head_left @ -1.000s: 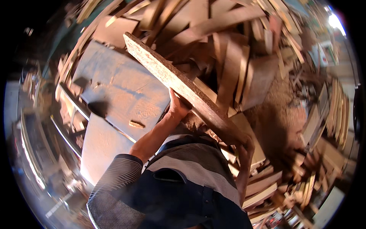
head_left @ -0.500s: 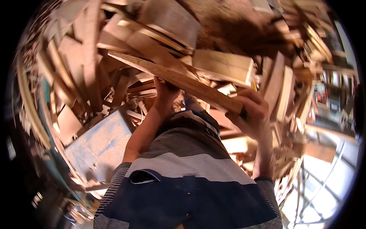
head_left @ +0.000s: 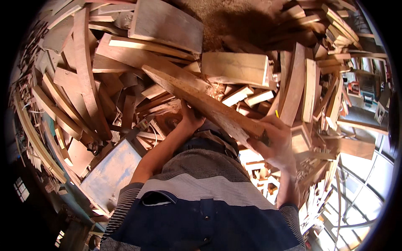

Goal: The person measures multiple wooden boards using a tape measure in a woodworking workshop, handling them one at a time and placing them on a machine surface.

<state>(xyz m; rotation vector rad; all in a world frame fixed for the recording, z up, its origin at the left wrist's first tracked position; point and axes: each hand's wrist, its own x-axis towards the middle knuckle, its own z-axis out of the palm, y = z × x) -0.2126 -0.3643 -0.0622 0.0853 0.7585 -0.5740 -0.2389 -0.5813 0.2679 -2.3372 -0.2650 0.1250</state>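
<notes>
A long wooden board (head_left: 205,104) slants across in front of me, its far end up to the left and its near end down to the right. My right hand (head_left: 274,140) is wrapped round the near end, thumb underneath. Below the middle of the board, my left hand (head_left: 191,119) grips its lower edge, the fingers partly hidden behind the wood. Past the board lies a thick pale wood block (head_left: 234,68) among the scrap. Farther left, a wide plank (head_left: 121,52) rests with a narrow light strip on it.
Heaped wood offcuts surround me. A box with a worn bluish top (head_left: 112,169) stands at my left. A broad slab (head_left: 165,25) lies at the back, beside brown sawdust (head_left: 234,21). Upright boards (head_left: 293,85) lean on the right, near a large bright paned window (head_left: 364,188).
The board has turned, so more of its narrow rough side shows, and its far end sits lower and farther right. Both hands keep hold of it. The view has shifted slightly.
</notes>
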